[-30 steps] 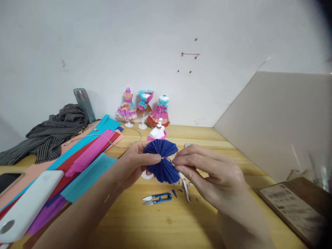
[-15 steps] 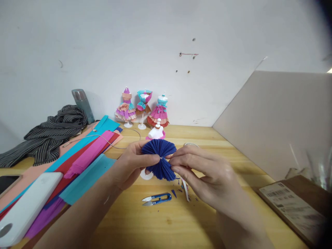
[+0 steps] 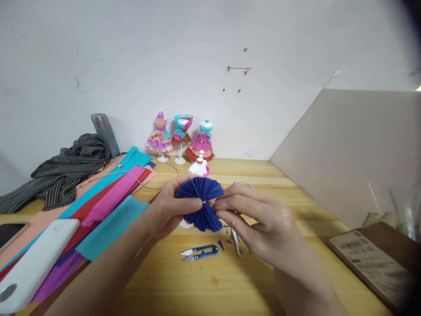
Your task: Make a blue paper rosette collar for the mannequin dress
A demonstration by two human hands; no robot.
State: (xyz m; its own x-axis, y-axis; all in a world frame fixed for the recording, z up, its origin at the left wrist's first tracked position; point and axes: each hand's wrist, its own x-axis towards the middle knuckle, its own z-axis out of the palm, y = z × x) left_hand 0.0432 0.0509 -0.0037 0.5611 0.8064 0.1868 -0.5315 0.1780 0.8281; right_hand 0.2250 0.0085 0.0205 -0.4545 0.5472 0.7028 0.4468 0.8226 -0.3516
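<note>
A dark blue pleated paper rosette [image 3: 201,189], gathered at its middle and fanned out above and below, is held over the table. My left hand [image 3: 166,206] grips it from the left, thumb pressed near the gathered centre and fingers behind. At its right edge my right hand [image 3: 253,215] pinches the paper with thumb and fingertips; the exact hold is partly hidden. Below, thread snips [image 3: 199,252] lie on the wood among blue paper scraps [image 3: 220,245] and a white strip [image 3: 236,242]. Directly behind the rosette stands a small white mannequin [image 3: 198,168], its lower part mostly covered.
Three small mannequins in paper dresses [image 3: 201,142] stand against the wall. Coloured crepe paper sheets [image 3: 112,228], a white power bank [image 3: 36,267] and a phone [image 3: 11,233] lie left. A striped cloth [image 3: 70,160] and bottle [image 3: 104,131] are behind. A cardboard box [image 3: 371,259] sits right.
The rosette has shifted very slightly left and its upper and lower fans have turned a little. Both hands keep nearly the same hold.
</note>
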